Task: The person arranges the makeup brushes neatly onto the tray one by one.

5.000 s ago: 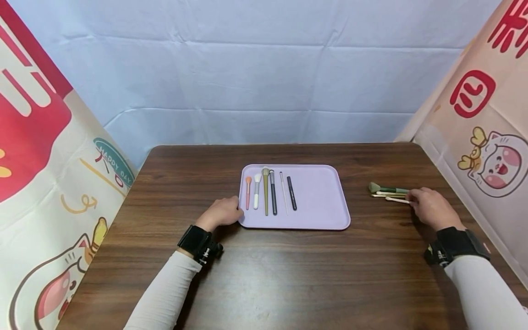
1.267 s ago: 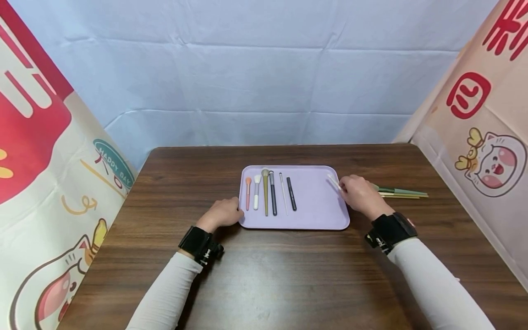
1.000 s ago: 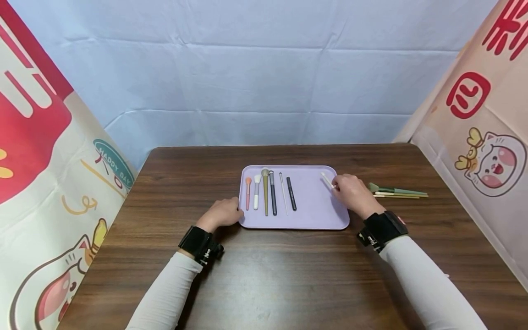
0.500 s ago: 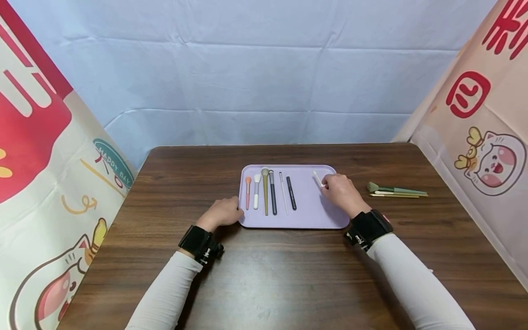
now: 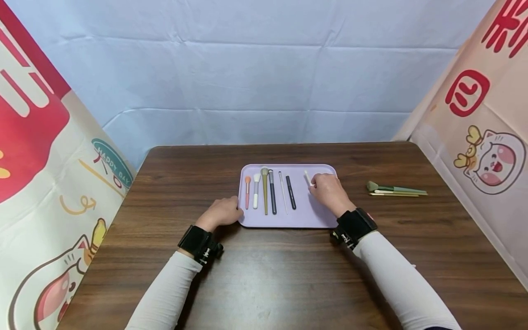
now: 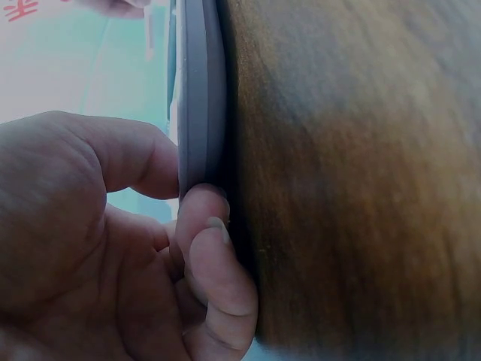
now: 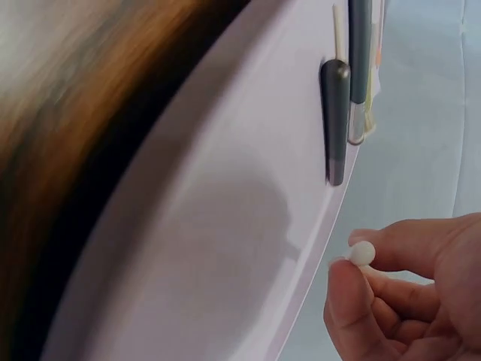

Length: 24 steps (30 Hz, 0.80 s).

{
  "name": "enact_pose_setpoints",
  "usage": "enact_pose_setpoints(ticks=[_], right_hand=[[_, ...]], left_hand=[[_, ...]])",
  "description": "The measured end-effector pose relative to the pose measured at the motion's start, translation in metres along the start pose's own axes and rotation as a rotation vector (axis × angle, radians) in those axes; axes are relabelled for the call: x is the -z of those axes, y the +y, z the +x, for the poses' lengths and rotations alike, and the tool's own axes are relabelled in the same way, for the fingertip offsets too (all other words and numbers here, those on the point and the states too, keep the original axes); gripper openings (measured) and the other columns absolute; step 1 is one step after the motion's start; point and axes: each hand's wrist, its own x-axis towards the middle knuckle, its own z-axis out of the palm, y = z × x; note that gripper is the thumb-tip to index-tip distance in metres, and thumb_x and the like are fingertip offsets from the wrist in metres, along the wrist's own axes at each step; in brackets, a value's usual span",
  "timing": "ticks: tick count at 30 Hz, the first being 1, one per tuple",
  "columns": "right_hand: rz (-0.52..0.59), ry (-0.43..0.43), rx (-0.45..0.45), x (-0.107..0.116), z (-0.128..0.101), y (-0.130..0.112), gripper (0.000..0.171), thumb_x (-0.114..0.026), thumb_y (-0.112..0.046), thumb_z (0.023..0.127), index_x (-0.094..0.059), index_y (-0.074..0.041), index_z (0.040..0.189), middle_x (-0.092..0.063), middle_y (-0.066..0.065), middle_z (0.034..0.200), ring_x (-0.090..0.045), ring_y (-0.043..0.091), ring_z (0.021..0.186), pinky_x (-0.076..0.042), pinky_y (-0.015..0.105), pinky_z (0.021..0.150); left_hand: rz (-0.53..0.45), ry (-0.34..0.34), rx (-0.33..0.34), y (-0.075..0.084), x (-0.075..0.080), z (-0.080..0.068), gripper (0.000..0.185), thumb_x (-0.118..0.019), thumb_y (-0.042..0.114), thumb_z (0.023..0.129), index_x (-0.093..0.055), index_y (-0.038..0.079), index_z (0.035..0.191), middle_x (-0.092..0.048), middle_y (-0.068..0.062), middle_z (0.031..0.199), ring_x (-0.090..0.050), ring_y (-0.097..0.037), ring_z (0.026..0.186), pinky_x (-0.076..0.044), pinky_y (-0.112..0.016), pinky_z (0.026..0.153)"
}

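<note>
My right hand (image 5: 327,189) pinches the white stick (image 5: 307,176) between thumb and fingers, its far end jutting past them over the tray (image 5: 288,222), right of the black stick (image 5: 290,192). My left hand (image 5: 222,212) grips the tray's left edge.

In the head view, I lose the lower end of the slim white rod (image 5: 308,177) behind the right hand (image 5: 328,190) and the near right corner of the rectangular lilac tray (image 5: 305,217) behind the broad black wristband (image 5: 355,224).
</note>
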Motion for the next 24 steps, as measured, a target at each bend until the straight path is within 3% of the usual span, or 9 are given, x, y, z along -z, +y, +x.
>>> enact_pose_setpoints(ticks=[11,17,24], right_hand=[[0.032,0.012,-0.021,-0.007,0.0,-0.013,0.011,-0.065,-0.005,0.085,-0.065,0.0,0.075,-0.067,0.016,0.075,-0.063,0.033,0.069,-0.05,0.046,0.065],[0.033,-0.009,-0.044,-0.011,0.0,-0.017,0.012,-0.066,-0.008,0.087,-0.067,-0.001,0.077,-0.068,0.015,0.077,-0.064,0.033,0.069,-0.051,0.046,0.065],[0.013,-0.051,-0.061,-0.013,0.003,-0.023,0.032,-0.066,-0.009,0.087,-0.05,-0.009,0.06,-0.06,0.011,0.065,-0.057,0.03,0.061,-0.048,0.046,0.062]], left_hand=[[-0.009,0.006,0.008,0.001,-0.001,0.0,0.03,-0.052,0.02,0.094,-0.06,-0.001,0.115,-0.063,-0.01,0.098,-0.056,-0.026,0.082,-0.046,-0.037,0.075],[-0.016,0.008,0.01,0.001,-0.001,0.0,0.028,-0.053,0.02,0.094,-0.06,0.001,0.112,-0.062,-0.009,0.092,-0.056,-0.026,0.08,-0.045,-0.036,0.071],[-0.002,0.008,0.005,0.0,-0.002,0.001,0.028,-0.053,0.021,0.094,-0.06,0.001,0.112,-0.063,-0.009,0.095,-0.056,-0.026,0.082,-0.046,-0.037,0.075]])
